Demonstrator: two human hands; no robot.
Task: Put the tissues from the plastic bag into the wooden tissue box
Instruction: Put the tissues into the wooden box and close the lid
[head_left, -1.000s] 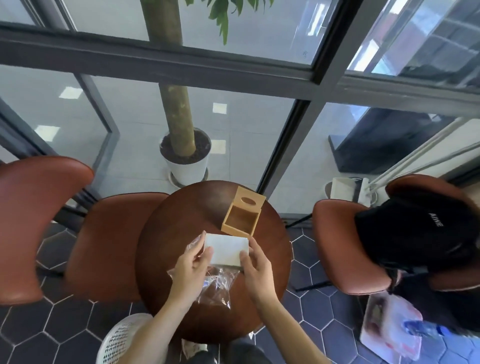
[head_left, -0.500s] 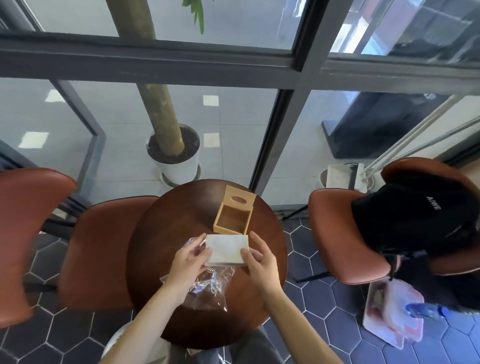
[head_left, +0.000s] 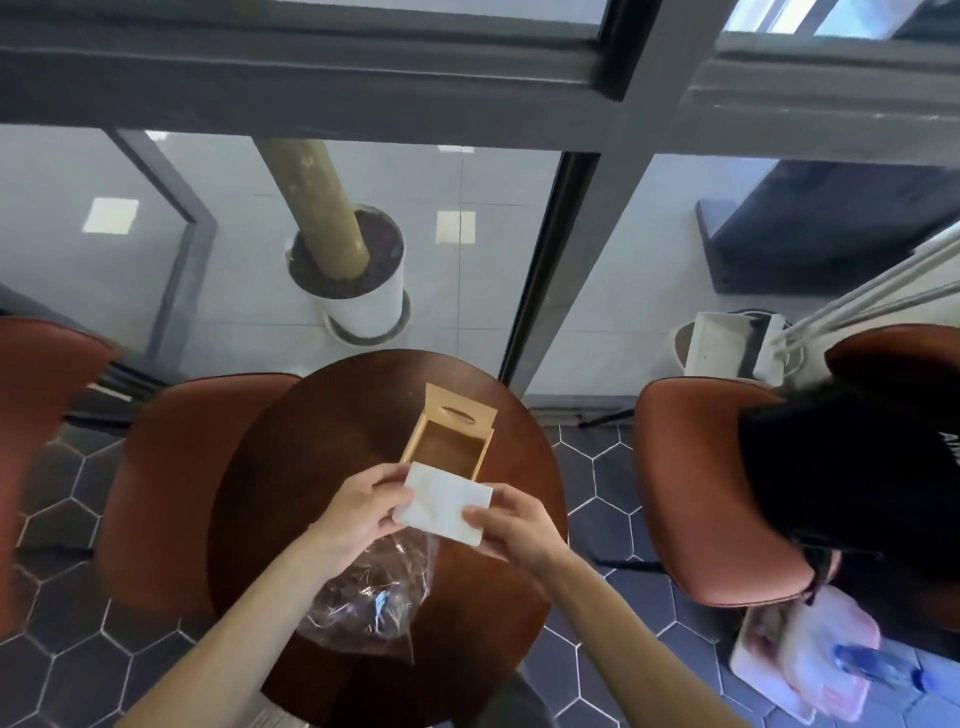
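A white stack of tissues (head_left: 444, 503) is held between both hands just above the round dark wooden table (head_left: 291, 467). My left hand (head_left: 363, 512) grips its left end and my right hand (head_left: 511, 522) grips its right end. The open wooden tissue box (head_left: 448, 441) stands right behind the stack, its slotted lid slid back, its inside bare. The crumpled clear plastic bag (head_left: 371, 597) lies on the table below my left wrist, apart from the tissues.
Brown leather chairs stand to the left (head_left: 171, 483) and right (head_left: 696, 483) of the table; black clothing (head_left: 852, 467) covers the right one. A potted tree (head_left: 358, 280) stands beyond the glass wall. A pink item and a blue bottle (head_left: 831, 660) lie on the floor.
The tissue stack has come fully out of the plastic bag and moved up toward the box. The bag has dropped onto the table. The camera has tilted down.
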